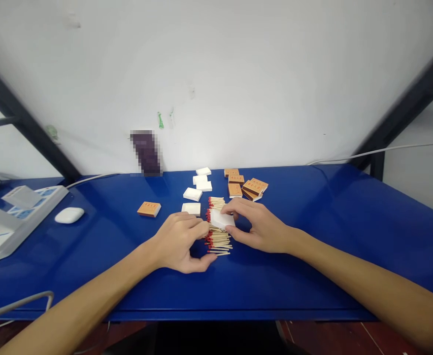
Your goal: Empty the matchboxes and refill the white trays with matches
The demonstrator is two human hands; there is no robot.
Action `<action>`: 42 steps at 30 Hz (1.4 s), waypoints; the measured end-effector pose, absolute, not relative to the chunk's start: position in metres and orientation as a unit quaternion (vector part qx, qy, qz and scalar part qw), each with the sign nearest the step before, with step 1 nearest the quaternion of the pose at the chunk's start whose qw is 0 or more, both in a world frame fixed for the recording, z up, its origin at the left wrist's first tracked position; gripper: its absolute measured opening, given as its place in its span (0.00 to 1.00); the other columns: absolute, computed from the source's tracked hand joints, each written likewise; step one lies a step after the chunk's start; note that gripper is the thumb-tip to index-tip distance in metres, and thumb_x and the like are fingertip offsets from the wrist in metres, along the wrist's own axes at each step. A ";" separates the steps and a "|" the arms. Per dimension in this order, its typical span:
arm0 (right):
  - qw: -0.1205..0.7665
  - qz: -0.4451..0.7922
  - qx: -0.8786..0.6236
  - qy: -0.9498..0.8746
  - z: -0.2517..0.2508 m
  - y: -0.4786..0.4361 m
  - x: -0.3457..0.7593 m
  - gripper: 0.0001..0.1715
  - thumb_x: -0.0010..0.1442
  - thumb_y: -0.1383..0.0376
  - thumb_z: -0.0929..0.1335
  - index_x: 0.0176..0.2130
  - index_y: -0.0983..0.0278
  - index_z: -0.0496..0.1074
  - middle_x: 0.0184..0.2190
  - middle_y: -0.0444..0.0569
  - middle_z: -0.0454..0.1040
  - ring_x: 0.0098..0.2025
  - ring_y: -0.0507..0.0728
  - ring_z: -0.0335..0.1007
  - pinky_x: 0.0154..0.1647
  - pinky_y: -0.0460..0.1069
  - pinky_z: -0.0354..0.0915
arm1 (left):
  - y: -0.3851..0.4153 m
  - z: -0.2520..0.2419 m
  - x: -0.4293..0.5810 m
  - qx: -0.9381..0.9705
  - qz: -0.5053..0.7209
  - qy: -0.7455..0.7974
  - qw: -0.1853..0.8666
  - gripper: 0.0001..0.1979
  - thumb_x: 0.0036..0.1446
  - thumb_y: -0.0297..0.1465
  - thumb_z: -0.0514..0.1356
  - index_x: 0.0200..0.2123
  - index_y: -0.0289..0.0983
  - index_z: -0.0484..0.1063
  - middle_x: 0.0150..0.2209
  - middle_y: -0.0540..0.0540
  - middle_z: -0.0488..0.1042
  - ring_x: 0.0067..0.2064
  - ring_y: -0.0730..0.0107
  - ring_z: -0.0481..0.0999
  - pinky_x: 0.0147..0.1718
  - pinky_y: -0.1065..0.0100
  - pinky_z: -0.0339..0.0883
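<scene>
A pile of red-headed matches (219, 239) lies in a loose column on the blue table. My right hand (262, 224) pinches a small white matchbox tray (220, 220) between thumb and fingers, just over the pile. To the left of it, my left hand (183, 241) curves around the pile's near side. Its thumb and fingers are apart, with the fingertips at the matches; whether they touch any is hard to see. Behind my left hand sits another white tray (191, 209), partly covered by the fingers.
Several white trays (192, 194) lie toward the wall. Orange matchbox sleeves (256, 186) are grouped at the back right, and one matchbox (149, 209) sits apart on the left. A white earphone case (69, 215) and a power strip (27, 212) occupy the left side.
</scene>
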State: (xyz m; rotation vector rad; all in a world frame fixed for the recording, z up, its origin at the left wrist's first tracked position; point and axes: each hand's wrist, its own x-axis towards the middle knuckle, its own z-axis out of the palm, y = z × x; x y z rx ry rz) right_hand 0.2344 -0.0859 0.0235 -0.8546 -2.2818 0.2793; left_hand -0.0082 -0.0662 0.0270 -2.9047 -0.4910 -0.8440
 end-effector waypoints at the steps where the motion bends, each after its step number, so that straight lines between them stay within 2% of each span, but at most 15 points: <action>1: 0.338 0.106 -0.328 -0.876 0.023 -0.086 0.234 0.11 0.64 0.64 0.66 0.47 0.63 0.66 0.37 0.47 0.70 0.35 0.53 0.66 0.38 0.50 0.65 | -0.065 0.028 -0.009 -0.942 -0.295 -0.157 0.032 0.14 0.55 0.41 0.57 0.26 0.39 0.58 0.21 0.53 0.63 0.22 0.71 0.62 0.23 0.66 0.54; 6: 0.330 0.107 -0.336 -0.876 0.024 -0.087 0.234 0.10 0.64 0.64 0.66 0.46 0.62 0.67 0.38 0.48 0.71 0.35 0.54 0.67 0.38 0.50 0.66 | -0.045 0.032 -0.025 -0.909 -0.360 -0.203 0.058 0.09 0.60 0.34 0.54 0.28 0.38 0.61 0.22 0.52 0.65 0.23 0.73 0.61 0.25 0.67 0.56; 10: 0.347 0.111 -0.338 -0.868 0.023 -0.087 0.233 0.10 0.63 0.65 0.66 0.46 0.61 0.67 0.38 0.49 0.73 0.38 0.55 0.69 0.38 0.51 0.67 | -0.019 0.039 -0.053 -0.877 -0.356 -0.312 0.084 0.12 0.64 0.34 0.51 0.29 0.38 0.65 0.24 0.50 0.68 0.28 0.70 0.65 0.30 0.67 0.59; 13: 0.381 0.105 -0.359 -0.846 0.020 -0.084 0.230 0.11 0.62 0.64 0.68 0.45 0.61 0.68 0.40 0.49 0.75 0.38 0.56 0.70 0.39 0.51 0.69 | -0.003 0.043 -0.075 -0.873 -0.305 -0.374 0.073 0.13 0.65 0.36 0.50 0.32 0.37 0.68 0.30 0.47 0.71 0.34 0.66 0.68 0.36 0.65 0.61; 17: 0.435 0.115 -0.398 -0.799 0.014 -0.079 0.228 0.21 0.59 0.64 0.70 0.52 0.60 0.69 0.41 0.49 0.76 0.41 0.58 0.73 0.42 0.54 0.71 | 0.009 0.040 -0.093 -0.882 -0.175 -0.437 0.029 0.16 0.65 0.42 0.52 0.34 0.38 0.71 0.34 0.46 0.72 0.39 0.62 0.69 0.39 0.64 0.61; 21: 0.496 0.163 -0.419 -0.743 0.012 -0.071 0.231 0.26 0.59 0.62 0.70 0.56 0.61 0.67 0.44 0.52 0.74 0.44 0.59 0.73 0.45 0.56 0.72 | 0.013 0.031 -0.096 -0.884 -0.126 -0.450 0.002 0.17 0.63 0.42 0.53 0.26 0.37 0.66 0.31 0.46 0.69 0.36 0.63 0.68 0.34 0.66 0.58; 24: 0.511 0.204 -0.439 -0.710 0.013 -0.064 0.235 0.26 0.60 0.62 0.69 0.57 0.62 0.67 0.41 0.50 0.71 0.38 0.56 0.72 0.40 0.53 0.73 | 0.011 0.027 -0.091 -0.868 -0.156 -0.470 -0.024 0.17 0.64 0.41 0.51 0.25 0.38 0.59 0.26 0.49 0.67 0.29 0.67 0.65 0.30 0.66 0.54; 28: 0.508 0.216 -0.466 -0.692 0.017 -0.055 0.241 0.23 0.58 0.62 0.68 0.53 0.62 0.70 0.35 0.46 0.66 0.34 0.54 0.70 0.34 0.50 0.72 | 0.003 0.028 -0.082 -0.842 -0.189 -0.499 -0.081 0.19 0.65 0.43 0.49 0.25 0.39 0.57 0.21 0.53 0.64 0.24 0.70 0.62 0.27 0.67 0.50; 31: 0.510 0.232 -0.470 -0.683 0.017 -0.050 0.246 0.21 0.56 0.62 0.68 0.50 0.63 0.68 0.36 0.47 0.68 0.34 0.54 0.70 0.34 0.51 0.71 | 0.000 0.030 -0.078 -0.829 -0.211 -0.509 -0.095 0.19 0.66 0.45 0.47 0.28 0.39 0.62 0.23 0.52 0.68 0.25 0.68 0.67 0.27 0.67 0.52; 36: 0.508 0.188 -0.471 -0.696 0.021 -0.046 0.250 0.23 0.54 0.63 0.69 0.49 0.62 0.64 0.35 0.46 0.71 0.33 0.55 0.71 0.35 0.51 0.69 | 0.001 0.028 -0.078 -0.825 -0.193 -0.524 -0.086 0.18 0.64 0.46 0.50 0.39 0.40 0.70 0.25 0.51 0.71 0.28 0.65 0.70 0.27 0.67 0.53; 39: 0.470 0.189 -0.467 -0.724 0.029 -0.041 0.242 0.19 0.53 0.65 0.68 0.45 0.61 0.62 0.34 0.45 0.72 0.33 0.54 0.70 0.35 0.50 0.67 | -0.001 0.028 -0.076 -0.845 -0.182 -0.495 -0.087 0.17 0.63 0.46 0.52 0.42 0.40 0.71 0.24 0.51 0.70 0.28 0.66 0.70 0.28 0.68 0.54; 42: 0.424 0.149 -0.480 -0.753 0.040 -0.034 0.223 0.11 0.52 0.66 0.67 0.37 0.60 0.61 0.30 0.41 0.68 0.30 0.53 0.65 0.32 0.49 0.63 | -0.007 0.030 -0.072 -0.878 -0.188 -0.430 -0.098 0.15 0.59 0.44 0.57 0.41 0.39 0.70 0.24 0.53 0.69 0.26 0.69 0.69 0.29 0.69 0.56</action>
